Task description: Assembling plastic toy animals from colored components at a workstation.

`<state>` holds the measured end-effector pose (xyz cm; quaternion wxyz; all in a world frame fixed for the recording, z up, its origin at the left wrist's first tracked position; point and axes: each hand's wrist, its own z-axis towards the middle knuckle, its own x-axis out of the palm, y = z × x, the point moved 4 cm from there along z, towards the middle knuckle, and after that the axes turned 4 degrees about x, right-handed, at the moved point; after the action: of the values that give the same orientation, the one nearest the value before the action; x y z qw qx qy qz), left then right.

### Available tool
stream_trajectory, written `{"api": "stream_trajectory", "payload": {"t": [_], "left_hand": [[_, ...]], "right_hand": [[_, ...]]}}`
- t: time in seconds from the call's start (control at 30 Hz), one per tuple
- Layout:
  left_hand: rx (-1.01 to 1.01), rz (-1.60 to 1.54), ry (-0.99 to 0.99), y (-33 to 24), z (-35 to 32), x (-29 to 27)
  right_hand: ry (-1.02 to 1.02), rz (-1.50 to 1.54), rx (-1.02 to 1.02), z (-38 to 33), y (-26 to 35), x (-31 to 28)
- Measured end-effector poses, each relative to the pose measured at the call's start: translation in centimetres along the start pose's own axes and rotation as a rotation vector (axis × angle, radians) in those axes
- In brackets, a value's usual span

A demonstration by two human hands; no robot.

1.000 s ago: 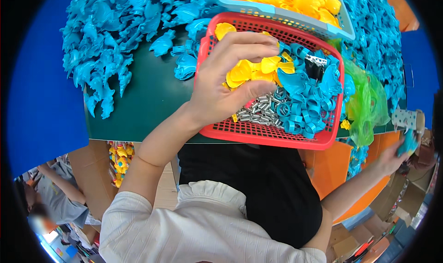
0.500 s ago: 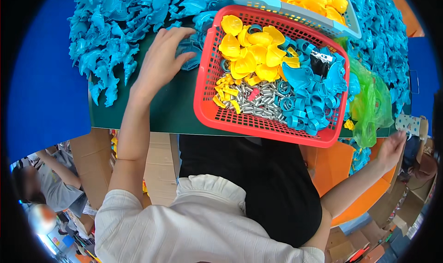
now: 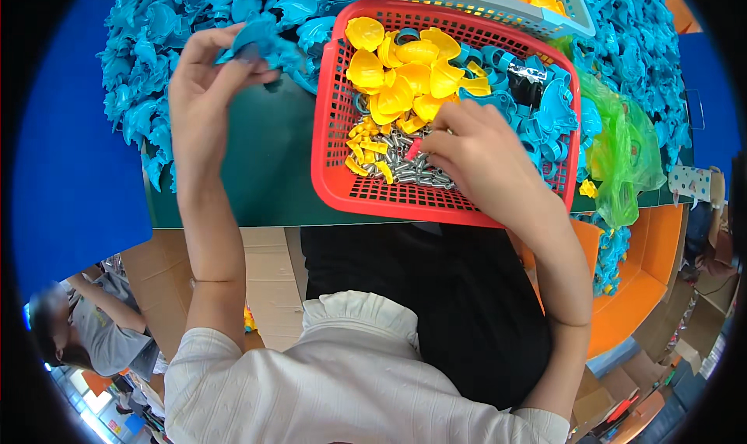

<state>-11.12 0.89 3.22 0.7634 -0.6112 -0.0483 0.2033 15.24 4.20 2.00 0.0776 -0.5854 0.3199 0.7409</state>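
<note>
My left hand [image 3: 204,98] is closed on a curved blue plastic piece [image 3: 263,41], held between thumb and fingers above the table edge of the blue heap. My right hand [image 3: 486,152] reaches into the red basket [image 3: 331,171], its fingers bent down and pressed together over the small silver metal tubes [image 3: 426,175]. What the fingertips pinch there, if anything, is hidden. Near them lie a small red bit [image 3: 414,149] and short yellow pieces [image 3: 367,144]. Rounded yellow shells [image 3: 416,78] fill the basket's far left, and blue plastic rings [image 3: 554,150] its right side.
Large heaps of blue plastic pieces [image 3: 156,63] cover the back and left of the dark green table [image 3: 272,156]. Behind the red basket stands a light blue basket [image 3: 467,8] of yellow parts. A green plastic bag [image 3: 622,148] lies right. Another person [image 3: 101,319] is at far left.
My left hand has moved left and picked up a blue piece from the heap. My right hand has come from the far right into the red basket, which now appears slightly further left and up.
</note>
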Motion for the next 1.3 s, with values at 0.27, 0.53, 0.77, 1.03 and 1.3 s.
{"api": "stream_trajectory", "payload": {"t": [0.27,0.53,0.77,1.03,1.3], "left_hand": [[-0.286,-0.746,0.310,-1.7,-0.9,10.7],[-0.246,-0.471,0.398,-1.4,-1.7,13.0],[-0.174,-0.364,0.452,-1.9,-2.1,13.3],[0.039,-0.401,0.528,-1.4,-2.8,13.7],[-0.103,-0.488,0.464,-0.7,-1.9,12.9]], "right_hand": [[0.024,0.096,0.024,-0.2,-0.3,0.5],[-0.609,0.622,0.248,-2.7,-1.9,-3.1],[-0.706,0.643,0.185,-2.7,-1.5,-2.9],[-0.674,0.650,0.154,-2.8,-1.5,-2.3],[-0.531,0.627,0.287,-3.4,-2.4,-2.5]]}}
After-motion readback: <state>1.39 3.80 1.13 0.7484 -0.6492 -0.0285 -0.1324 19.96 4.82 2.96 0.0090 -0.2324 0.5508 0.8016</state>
